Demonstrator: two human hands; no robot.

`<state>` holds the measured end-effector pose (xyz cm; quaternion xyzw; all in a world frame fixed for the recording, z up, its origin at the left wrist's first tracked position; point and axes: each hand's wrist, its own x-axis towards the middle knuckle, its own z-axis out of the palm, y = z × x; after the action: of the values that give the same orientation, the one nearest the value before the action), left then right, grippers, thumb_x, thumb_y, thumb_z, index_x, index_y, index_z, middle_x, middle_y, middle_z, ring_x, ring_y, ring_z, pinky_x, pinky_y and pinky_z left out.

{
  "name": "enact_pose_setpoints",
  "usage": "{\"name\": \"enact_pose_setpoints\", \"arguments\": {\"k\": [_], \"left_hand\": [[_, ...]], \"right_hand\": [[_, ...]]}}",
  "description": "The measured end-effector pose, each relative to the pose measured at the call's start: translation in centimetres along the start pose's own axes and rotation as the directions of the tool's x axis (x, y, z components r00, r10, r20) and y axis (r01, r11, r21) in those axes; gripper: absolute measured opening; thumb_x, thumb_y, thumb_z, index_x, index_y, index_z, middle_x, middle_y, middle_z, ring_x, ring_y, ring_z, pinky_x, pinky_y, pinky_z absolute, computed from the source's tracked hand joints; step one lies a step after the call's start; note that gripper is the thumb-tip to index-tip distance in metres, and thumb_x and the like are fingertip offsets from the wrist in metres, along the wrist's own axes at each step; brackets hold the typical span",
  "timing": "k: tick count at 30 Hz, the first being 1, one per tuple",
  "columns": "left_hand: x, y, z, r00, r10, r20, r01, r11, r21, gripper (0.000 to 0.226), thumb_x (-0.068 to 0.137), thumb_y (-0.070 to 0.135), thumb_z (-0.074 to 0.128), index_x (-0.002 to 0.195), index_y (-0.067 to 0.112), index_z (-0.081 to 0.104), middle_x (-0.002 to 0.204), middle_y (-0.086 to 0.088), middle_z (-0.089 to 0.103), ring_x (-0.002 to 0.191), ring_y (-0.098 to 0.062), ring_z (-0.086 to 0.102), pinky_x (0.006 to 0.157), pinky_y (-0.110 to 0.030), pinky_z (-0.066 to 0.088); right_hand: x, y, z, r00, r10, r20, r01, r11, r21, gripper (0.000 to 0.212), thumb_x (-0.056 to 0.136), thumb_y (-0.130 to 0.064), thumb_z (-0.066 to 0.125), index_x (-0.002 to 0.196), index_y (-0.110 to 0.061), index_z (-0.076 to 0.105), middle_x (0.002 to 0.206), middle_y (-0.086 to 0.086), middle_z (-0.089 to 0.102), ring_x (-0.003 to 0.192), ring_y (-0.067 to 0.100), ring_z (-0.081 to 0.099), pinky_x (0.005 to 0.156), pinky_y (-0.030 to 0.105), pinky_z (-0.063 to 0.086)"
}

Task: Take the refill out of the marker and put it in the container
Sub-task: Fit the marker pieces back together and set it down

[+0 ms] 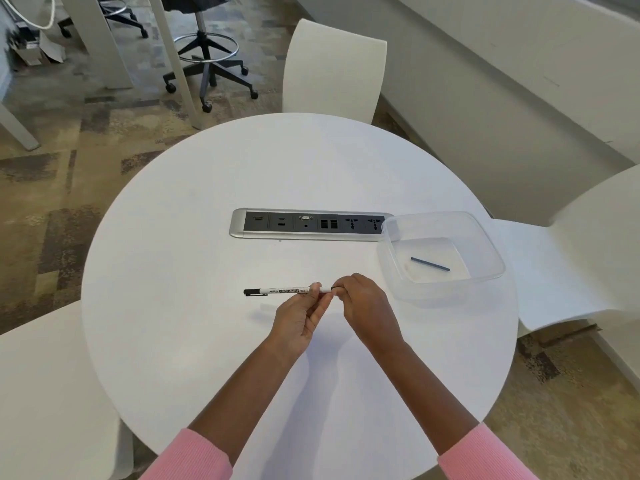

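A white marker (284, 291) with a black cap at its left end is held level just above the round white table (194, 237). My left hand (299, 318) grips the marker's barrel near its right end. My right hand (363, 308) pinches the dark end piece at the marker's right tip. To the right stands a clear plastic container (485, 251), and a dark refill stick (430, 264) lies on its floor. What is inside the marker is hidden.
A silver and black socket strip (308, 224) is set into the table's middle, touching the container's left corner. White chairs stand at the far side (334, 69), the right (568, 258) and the near left (45, 393). A black swivel stool (207, 60) stands beyond.
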<state>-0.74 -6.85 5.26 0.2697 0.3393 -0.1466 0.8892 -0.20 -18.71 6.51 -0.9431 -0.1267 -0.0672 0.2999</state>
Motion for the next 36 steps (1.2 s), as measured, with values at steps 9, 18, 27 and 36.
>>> {"name": "enact_pose_setpoints", "arguments": {"k": [9, 18, 27, 36], "left_hand": [[0.1, -0.4, -0.6, 0.997, 0.062, 0.047, -0.068, 0.988, 0.140, 0.013, 0.088, 0.001, 0.054, 0.078, -0.004, 0.062, 0.065, -0.011, 0.072, 0.062, -0.014, 0.071, 0.062, -0.018, 0.058], [-0.5, 0.5, -0.5, 0.994, 0.090, 0.056, -0.097, 0.985, 0.144, 0.014, 0.087, -0.001, 0.055, 0.074, -0.003, 0.062, 0.060, -0.009, 0.070, 0.060, -0.014, 0.071, 0.060, -0.019, 0.058], [-1.0, 0.2, 0.0, 0.993, 0.092, 0.078, -0.105, 0.980, 0.172, 0.011, 0.087, 0.001, 0.056, 0.078, 0.000, 0.063, 0.064, -0.008, 0.070, 0.061, -0.012, 0.071, 0.061, -0.017, 0.057], [-1.1, 0.3, 0.3, 0.982, 0.143, 0.122, -0.169, 0.957, 0.234, 0.009, 0.086, 0.003, 0.057, 0.081, 0.001, 0.064, 0.064, -0.005, 0.072, 0.063, -0.011, 0.071, 0.061, -0.014, 0.056]], "right_hand": [[0.9, -0.2, -0.5, 0.853, 0.425, 0.303, -0.504, 0.820, 0.271, 0.022, 0.086, -0.006, 0.050, 0.075, 0.004, 0.065, 0.056, 0.002, 0.058, 0.047, 0.019, 0.054, 0.049, 0.024, 0.049], [-0.4, 0.3, -0.7, 0.980, 0.089, 0.177, -0.102, 0.993, 0.066, 0.016, 0.091, -0.019, 0.051, 0.098, -0.007, 0.061, 0.083, 0.007, 0.062, 0.076, 0.020, 0.054, 0.066, 0.027, 0.041], [-0.8, 0.2, -1.6, 0.980, -0.168, 0.103, 0.185, 0.965, -0.185, 0.006, 0.075, 0.002, 0.068, 0.073, 0.005, 0.064, 0.058, 0.018, 0.059, 0.053, 0.031, 0.056, 0.040, 0.032, 0.047], [0.3, 0.0, -1.8, 0.979, 0.110, 0.173, -0.126, 0.988, 0.089, 0.020, 0.087, -0.005, 0.052, 0.074, 0.003, 0.064, 0.068, 0.019, 0.065, 0.065, 0.031, 0.054, 0.062, 0.037, 0.044]]}}
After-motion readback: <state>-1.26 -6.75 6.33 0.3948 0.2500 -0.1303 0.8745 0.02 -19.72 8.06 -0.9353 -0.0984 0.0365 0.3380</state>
